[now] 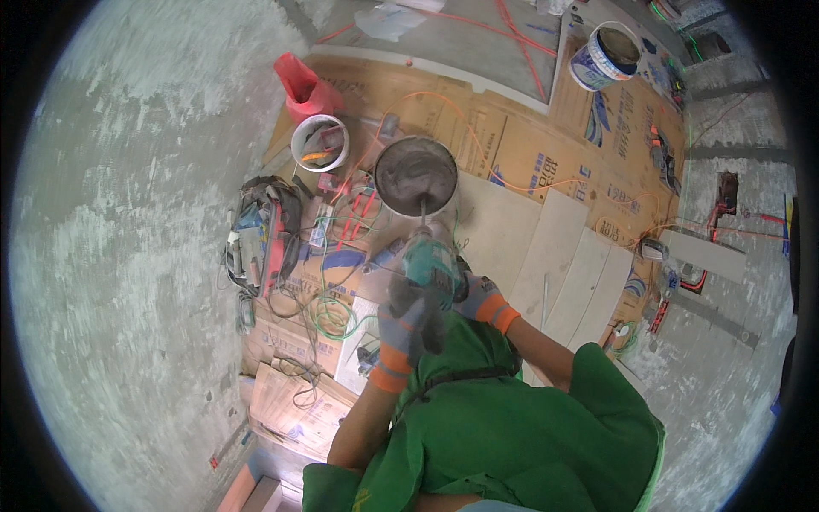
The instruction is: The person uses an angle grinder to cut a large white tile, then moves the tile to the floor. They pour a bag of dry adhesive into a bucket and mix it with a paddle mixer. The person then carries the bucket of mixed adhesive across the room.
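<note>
My two hands, in grey and orange work gloves, hold a teal power drill (431, 266) in front of my body. The left hand (396, 328) is closed around its dark rear end. On the other side of the drill, my right hand (480, 299) grips it, with the fingertips partly hidden. From the drill's chuck a metal mixing rod (423, 207) runs down into dark grey wet mortar (415, 169). That mortar sits in a round bucket (378, 189); the rod's lower end is hidden under its surface.
Left of the mortar stand a white bucket (297, 156) with tools and a red bag (312, 101). A tool bag (286, 200) lies near the left wall, with loose green cable (322, 331). Long tiles (563, 264) and printed cardboard (520, 141) cover floor. Another pail (585, 75) stands far right.
</note>
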The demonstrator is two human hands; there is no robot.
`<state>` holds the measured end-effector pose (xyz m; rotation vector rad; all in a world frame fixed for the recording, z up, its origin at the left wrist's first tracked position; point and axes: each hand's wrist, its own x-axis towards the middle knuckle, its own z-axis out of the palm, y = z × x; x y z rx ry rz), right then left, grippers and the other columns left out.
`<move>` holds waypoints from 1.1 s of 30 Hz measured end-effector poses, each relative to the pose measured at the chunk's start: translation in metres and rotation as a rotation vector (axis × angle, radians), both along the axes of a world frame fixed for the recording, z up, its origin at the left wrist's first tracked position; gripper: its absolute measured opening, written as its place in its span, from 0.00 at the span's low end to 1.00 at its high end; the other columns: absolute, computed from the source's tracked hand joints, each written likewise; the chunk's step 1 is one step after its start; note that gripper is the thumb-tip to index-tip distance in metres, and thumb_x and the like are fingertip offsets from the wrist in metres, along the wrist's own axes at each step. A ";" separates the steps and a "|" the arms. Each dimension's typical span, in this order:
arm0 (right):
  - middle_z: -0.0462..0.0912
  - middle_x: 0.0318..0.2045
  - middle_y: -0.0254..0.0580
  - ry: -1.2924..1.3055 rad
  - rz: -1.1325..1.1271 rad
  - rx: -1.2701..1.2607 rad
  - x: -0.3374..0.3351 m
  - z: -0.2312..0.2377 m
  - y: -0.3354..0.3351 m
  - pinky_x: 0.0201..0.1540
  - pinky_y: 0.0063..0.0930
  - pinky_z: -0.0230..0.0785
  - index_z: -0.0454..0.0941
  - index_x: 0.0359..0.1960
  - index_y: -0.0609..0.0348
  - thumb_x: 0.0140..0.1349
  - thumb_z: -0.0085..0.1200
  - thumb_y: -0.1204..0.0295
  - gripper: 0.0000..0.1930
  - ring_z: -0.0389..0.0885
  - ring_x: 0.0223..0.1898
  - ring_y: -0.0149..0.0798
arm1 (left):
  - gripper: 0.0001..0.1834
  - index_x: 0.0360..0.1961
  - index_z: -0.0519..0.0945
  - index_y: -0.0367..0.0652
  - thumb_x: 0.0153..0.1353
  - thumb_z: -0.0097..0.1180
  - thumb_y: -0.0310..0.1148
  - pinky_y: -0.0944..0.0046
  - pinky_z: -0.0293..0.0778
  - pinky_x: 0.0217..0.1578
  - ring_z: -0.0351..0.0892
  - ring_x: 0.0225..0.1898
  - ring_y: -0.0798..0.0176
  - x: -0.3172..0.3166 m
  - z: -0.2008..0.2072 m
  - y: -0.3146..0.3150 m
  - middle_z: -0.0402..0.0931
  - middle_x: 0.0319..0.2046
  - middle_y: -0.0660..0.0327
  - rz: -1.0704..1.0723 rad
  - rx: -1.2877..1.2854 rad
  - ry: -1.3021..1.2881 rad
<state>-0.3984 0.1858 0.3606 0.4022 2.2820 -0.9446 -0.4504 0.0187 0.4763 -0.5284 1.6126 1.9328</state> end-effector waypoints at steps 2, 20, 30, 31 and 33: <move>0.78 0.38 0.55 -0.056 0.015 -0.013 -0.002 0.001 0.000 0.46 0.37 0.67 0.69 0.45 0.61 0.39 0.61 0.55 0.32 0.75 0.43 0.53 | 0.11 0.29 0.70 0.37 0.55 0.52 0.35 0.71 0.61 0.09 0.67 0.08 0.67 -0.001 0.006 -0.001 0.70 0.12 0.60 0.005 0.020 -0.019; 0.75 0.44 0.54 -0.020 0.120 -0.183 -0.029 0.009 -0.004 0.50 0.41 0.65 0.71 0.45 0.57 0.41 0.60 0.57 0.29 0.73 0.47 0.53 | 0.09 0.32 0.71 0.36 0.55 0.53 0.31 0.70 0.63 0.11 0.69 0.11 0.66 0.006 -0.004 -0.003 0.71 0.15 0.59 0.205 0.022 -0.053; 0.75 0.43 0.54 0.011 0.071 -0.221 -0.034 -0.004 -0.005 0.50 0.42 0.65 0.70 0.46 0.56 0.42 0.59 0.58 0.28 0.72 0.47 0.54 | 0.12 0.38 0.71 0.34 0.54 0.54 0.30 0.70 0.64 0.14 0.70 0.13 0.67 0.004 -0.008 -0.006 0.72 0.18 0.59 0.180 -0.081 0.031; 0.75 0.43 0.54 0.018 0.070 -0.221 -0.034 -0.003 -0.006 0.50 0.42 0.65 0.70 0.46 0.56 0.42 0.59 0.58 0.28 0.72 0.47 0.53 | 0.12 0.37 0.72 0.34 0.53 0.55 0.30 0.70 0.65 0.17 0.70 0.16 0.67 0.003 -0.005 -0.006 0.73 0.20 0.60 0.189 -0.083 0.014; 0.75 0.43 0.53 0.036 0.083 -0.205 -0.037 -0.001 -0.006 0.50 0.41 0.65 0.70 0.46 0.56 0.42 0.60 0.59 0.28 0.72 0.47 0.53 | 0.13 0.34 0.76 0.34 0.50 0.59 0.31 0.70 0.68 0.26 0.72 0.25 0.70 0.000 0.000 -0.005 0.75 0.24 0.62 0.225 -0.049 -0.058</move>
